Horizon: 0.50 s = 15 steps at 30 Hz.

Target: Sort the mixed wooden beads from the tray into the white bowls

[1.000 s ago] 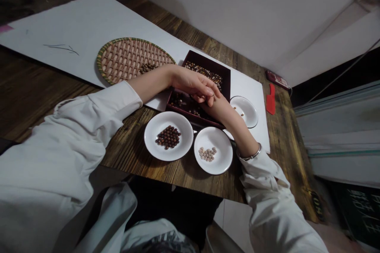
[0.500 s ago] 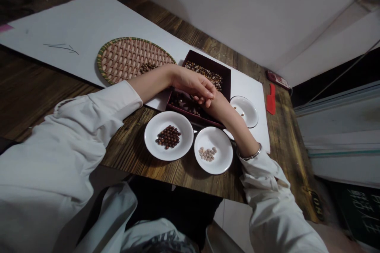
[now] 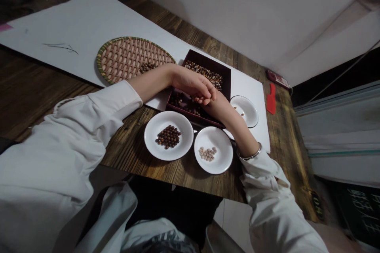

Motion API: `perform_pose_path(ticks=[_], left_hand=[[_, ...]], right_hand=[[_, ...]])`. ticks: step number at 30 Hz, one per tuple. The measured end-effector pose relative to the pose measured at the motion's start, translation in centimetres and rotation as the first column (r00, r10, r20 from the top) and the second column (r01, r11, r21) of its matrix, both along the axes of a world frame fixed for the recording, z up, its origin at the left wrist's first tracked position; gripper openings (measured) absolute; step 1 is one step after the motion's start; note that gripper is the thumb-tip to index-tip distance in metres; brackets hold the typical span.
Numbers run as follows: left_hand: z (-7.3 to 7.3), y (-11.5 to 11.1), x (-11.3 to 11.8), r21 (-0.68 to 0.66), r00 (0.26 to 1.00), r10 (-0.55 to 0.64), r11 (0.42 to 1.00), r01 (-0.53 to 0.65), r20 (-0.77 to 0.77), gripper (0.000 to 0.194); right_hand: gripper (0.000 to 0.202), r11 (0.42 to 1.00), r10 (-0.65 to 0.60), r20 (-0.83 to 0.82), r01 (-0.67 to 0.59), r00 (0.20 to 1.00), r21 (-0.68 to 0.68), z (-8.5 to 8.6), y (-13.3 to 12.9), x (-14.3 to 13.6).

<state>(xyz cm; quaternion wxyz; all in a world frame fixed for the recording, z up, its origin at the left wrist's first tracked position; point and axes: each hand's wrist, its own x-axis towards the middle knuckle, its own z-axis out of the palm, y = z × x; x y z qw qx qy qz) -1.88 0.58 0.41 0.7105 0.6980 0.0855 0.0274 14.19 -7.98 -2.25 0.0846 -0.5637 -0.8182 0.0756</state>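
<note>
Over a dark red box (image 3: 227, 83) of mixed beads (image 3: 204, 72), my left hand (image 3: 197, 86) reaches in from the left with its fingers bent together; anything between them is too small to make out. My right hand (image 3: 216, 106) lies under the left fingertips, inside the near right part of the box, its fingers mostly hidden. Darker beads (image 3: 177, 99) lie scattered in the box's near part. Just in front, one white dish (image 3: 151, 136) holds dark brown beads (image 3: 168, 136) and a smaller white dish (image 3: 219, 164) holds pale beads (image 3: 208, 153).
A round woven tray (image 3: 118, 61) with some beads lies on a white board (image 3: 80, 19). Right of the box stands a white dish (image 3: 251, 112) with a few small pieces. Farther right are a red flat tool (image 3: 270, 101) and a dark red device (image 3: 278, 79) by the wall.
The dark beads in the box's near part have shifted, and a bare gap now shows between them. My left fingers have moved slightly over the right hand; both arms are almost where they were.
</note>
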Motion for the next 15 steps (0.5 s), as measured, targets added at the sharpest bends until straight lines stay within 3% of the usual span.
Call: perform_pose_path(ticks=[8, 15], left_hand=[[0.03, 0.33, -0.05, -0.051, 0.991, -0.131, 0.990, 0.129, -0.029, 0.020], [0.27, 0.03, -0.06, -0.016, 0.995, -0.079, 0.997, 0.078, -0.069, 0.016]], right_hand=[[0.030, 0.999, 0.016, -0.029, -0.017, 0.999, -0.031, 0.28, -0.07, -0.10], [0.028, 0.999, 0.017, -0.010, -0.018, 1.000, -0.036, 0.49, -0.19, -0.17]])
